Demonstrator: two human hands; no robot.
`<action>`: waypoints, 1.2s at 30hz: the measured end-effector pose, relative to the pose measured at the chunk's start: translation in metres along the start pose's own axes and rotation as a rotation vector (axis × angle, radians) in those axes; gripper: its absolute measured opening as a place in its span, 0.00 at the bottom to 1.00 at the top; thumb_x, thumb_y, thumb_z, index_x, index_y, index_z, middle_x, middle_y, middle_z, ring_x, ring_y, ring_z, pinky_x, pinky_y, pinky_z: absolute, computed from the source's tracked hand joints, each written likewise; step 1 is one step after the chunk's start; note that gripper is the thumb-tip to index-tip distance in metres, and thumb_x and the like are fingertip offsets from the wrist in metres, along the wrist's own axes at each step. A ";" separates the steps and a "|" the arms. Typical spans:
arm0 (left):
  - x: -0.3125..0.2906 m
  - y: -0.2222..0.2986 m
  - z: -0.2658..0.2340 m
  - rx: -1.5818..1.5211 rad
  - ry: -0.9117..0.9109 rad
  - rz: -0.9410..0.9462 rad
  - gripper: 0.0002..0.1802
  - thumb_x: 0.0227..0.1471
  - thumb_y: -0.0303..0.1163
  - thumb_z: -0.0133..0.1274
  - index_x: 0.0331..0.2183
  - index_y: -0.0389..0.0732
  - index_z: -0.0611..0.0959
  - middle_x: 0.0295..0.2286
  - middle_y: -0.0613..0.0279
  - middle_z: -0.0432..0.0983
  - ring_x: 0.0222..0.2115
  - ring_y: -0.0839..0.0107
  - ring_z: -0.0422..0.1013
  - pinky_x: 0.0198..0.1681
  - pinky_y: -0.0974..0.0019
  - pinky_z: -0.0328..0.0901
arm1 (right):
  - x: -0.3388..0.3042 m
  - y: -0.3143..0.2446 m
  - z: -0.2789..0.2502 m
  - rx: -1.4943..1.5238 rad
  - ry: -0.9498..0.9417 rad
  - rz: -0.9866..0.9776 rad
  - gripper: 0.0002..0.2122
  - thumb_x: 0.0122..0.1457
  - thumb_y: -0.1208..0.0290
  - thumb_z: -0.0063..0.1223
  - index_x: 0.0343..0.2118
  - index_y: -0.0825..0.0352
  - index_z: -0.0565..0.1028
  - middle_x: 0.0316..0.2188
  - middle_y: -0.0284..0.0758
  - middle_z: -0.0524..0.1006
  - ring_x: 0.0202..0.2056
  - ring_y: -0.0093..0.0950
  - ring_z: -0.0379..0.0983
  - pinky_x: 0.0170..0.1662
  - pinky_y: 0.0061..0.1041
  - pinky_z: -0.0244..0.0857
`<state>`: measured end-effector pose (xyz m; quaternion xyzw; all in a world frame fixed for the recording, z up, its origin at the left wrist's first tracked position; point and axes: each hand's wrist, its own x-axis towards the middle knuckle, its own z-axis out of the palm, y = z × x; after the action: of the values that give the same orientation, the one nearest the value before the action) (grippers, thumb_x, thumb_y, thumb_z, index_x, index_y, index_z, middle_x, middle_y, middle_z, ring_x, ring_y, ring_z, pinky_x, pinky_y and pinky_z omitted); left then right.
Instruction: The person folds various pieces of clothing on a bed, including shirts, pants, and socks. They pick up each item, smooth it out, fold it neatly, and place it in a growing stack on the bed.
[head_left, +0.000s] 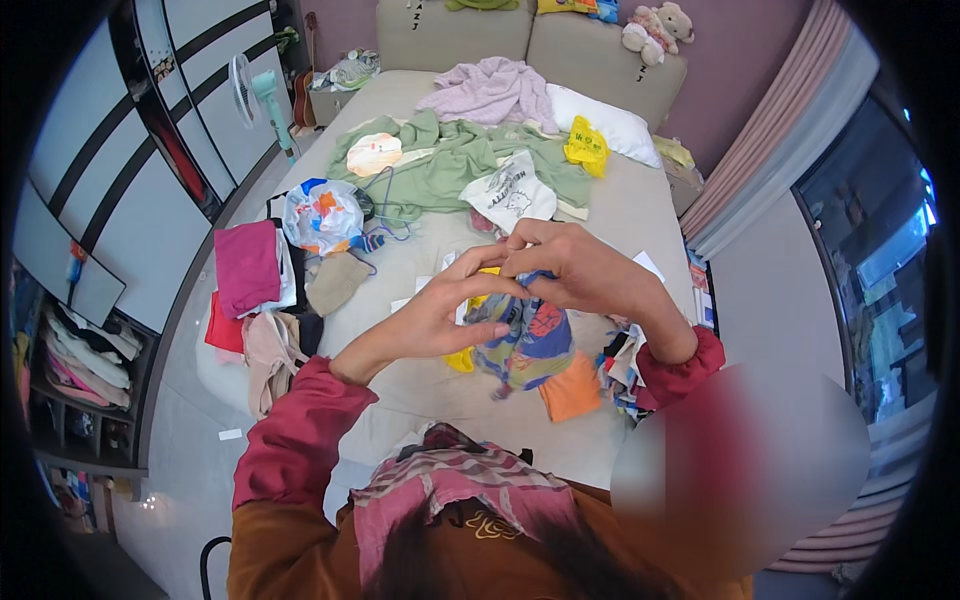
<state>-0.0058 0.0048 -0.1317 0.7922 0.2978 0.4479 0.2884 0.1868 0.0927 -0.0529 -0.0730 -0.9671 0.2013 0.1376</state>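
Observation:
A blue, green and red patterned piece of cloth (540,338), perhaps a small garment, hangs in front of me over the bed. My right hand (575,262) pinches its upper edge between bent fingers. From the left, my left hand (440,308) reaches in; its fingertips meet the right hand's fingers at the cloth's top, while its thumb stands apart alongside. Under and beside the cloth lie yellow pieces (460,358) and an orange folded cloth (572,388). The right fingers partly hide the cloth's top.
Folded clothes (246,268) are stacked at the bed's left, next to a printed plastic bag (323,215) and a beige cloth (338,282). More small clothes (622,365) lie to the right. Farther back are a green blanket (440,150), a white printed bag (512,195) and a yellow bag (586,147).

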 end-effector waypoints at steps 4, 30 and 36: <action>0.001 -0.007 0.011 -0.023 0.090 -0.034 0.18 0.43 0.26 0.58 0.40 0.42 0.77 0.47 0.53 0.63 0.50 0.58 0.62 0.52 0.61 0.58 | -0.007 -0.004 -0.007 -0.010 0.051 0.040 0.11 0.42 0.83 0.51 0.32 0.66 0.76 0.30 0.38 0.70 0.32 0.37 0.71 0.36 0.31 0.65; -0.051 -0.071 0.042 0.109 -0.144 -0.197 0.16 0.42 0.32 0.60 0.34 0.33 0.79 0.36 0.48 0.71 0.38 0.53 0.69 0.41 0.61 0.64 | -0.027 0.002 -0.010 -0.004 0.190 0.116 0.17 0.38 0.88 0.50 0.34 0.68 0.76 0.31 0.37 0.73 0.33 0.36 0.72 0.38 0.29 0.67; -0.063 -0.072 -0.014 0.282 -0.067 -0.252 0.13 0.42 0.32 0.60 0.31 0.35 0.79 0.27 0.50 0.73 0.31 0.54 0.70 0.35 0.60 0.64 | -0.059 0.034 -0.012 -0.399 0.159 0.304 0.13 0.37 0.86 0.51 0.30 0.66 0.75 0.29 0.37 0.73 0.32 0.35 0.72 0.34 0.28 0.66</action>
<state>-0.0600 0.0087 -0.2111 0.7957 0.4447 0.3353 0.2382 0.2496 0.1158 -0.0703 -0.2587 -0.9517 0.0184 0.1644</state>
